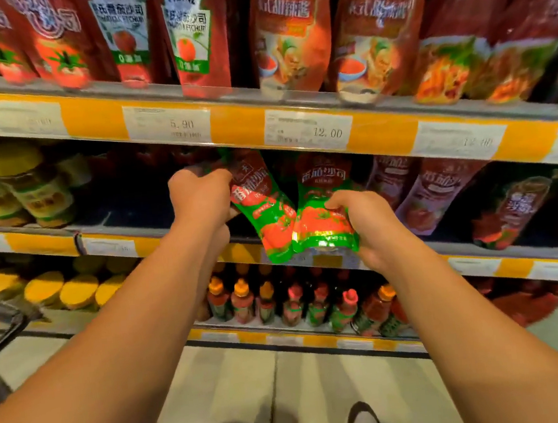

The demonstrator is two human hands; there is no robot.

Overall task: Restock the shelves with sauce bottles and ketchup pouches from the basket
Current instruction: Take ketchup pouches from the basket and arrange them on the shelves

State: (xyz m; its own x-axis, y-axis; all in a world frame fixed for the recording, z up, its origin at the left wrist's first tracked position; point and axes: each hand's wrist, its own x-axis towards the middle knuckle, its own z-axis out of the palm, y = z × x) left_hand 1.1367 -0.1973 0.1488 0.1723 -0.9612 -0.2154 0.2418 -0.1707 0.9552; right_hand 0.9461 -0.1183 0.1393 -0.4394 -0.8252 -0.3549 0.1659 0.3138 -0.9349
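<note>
Two red-and-green ketchup pouches are held side by side at the front of the middle shelf [156, 239], just under the price rail of the upper shelf [237, 126]. The left pouch [264, 213] leans rightward, its bottom corner touching the right pouch [323, 217]. The left hand [200, 192] curls its fingers round the upper part of the left pouch, knuckles toward the camera. The right hand [365, 223] grips the lower part of the right pouch, thumb on its face and fingers wrapped beneath. Left of the pouches the shelf shows a dark gap before the yellow-lidded jars [23, 183]; to the right stand darker pouches [440, 191]. Below, a row of sauce bottles [294, 306] fills the lower shelf.
</note>
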